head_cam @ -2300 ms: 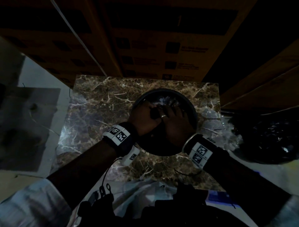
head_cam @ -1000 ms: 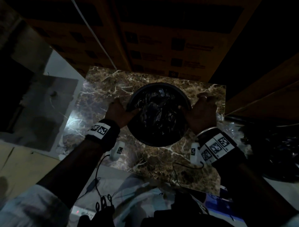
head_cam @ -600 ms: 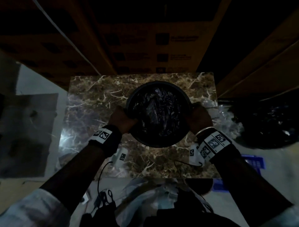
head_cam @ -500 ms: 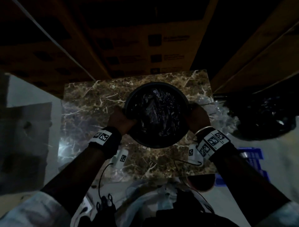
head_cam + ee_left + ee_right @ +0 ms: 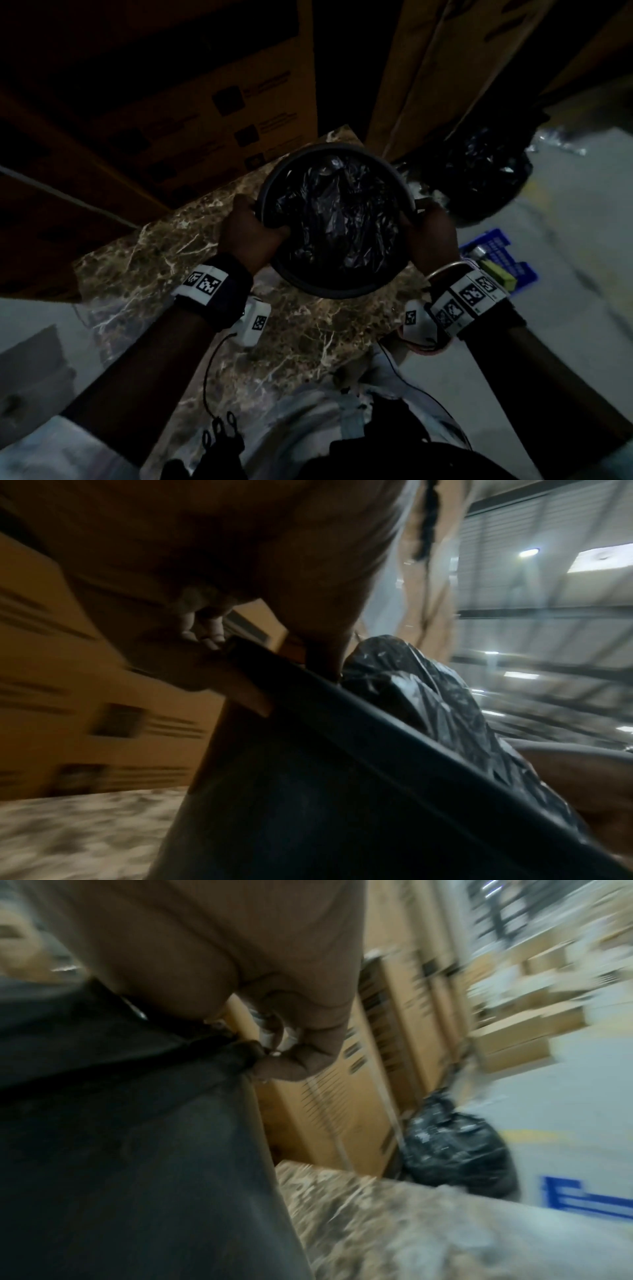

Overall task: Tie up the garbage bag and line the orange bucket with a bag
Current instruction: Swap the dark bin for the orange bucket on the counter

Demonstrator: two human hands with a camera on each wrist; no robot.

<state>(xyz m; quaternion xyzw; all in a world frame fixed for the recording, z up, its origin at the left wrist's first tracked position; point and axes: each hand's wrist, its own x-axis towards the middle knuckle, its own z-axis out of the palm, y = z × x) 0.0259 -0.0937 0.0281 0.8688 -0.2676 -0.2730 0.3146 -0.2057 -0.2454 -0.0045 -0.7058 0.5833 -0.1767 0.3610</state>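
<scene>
Since half a second ago the bucket [image 5: 337, 222] has come up and over toward the right-hand back corner of the marble slab [image 5: 219, 274], and its round rim now overhangs that corner instead of sitting square in the middle of the stone. I have it from both sides. On the near-left of the rim, my left hand [image 5: 248, 236] is curled over the edge with the thumb inside against the liner; the left wrist view shows the thumb [image 5: 318, 631] pressed down beside the black plastic and the other fingers [image 5: 202, 626] bent round the outside of the lip. At the right of the rim, my right hand [image 5: 430, 236] is wrapped round the lip, and the right wrist view, though blurred, shows curled fingers [image 5: 294, 1053] gripping the edge. A crumpled black bag [image 5: 337, 209] fills the bucket's mouth and bulges a little above the rim. In this dim light the bucket's wall reads dark, and I cannot tell its colour.

Just right of the bucket, on the pale floor, sits a full black garbage bag [image 5: 479, 181]. Near it, right of my right wrist, lies a blue crate [image 5: 496, 260]. Behind the bucket stand tall cardboard boxes [image 5: 212, 113].
</scene>
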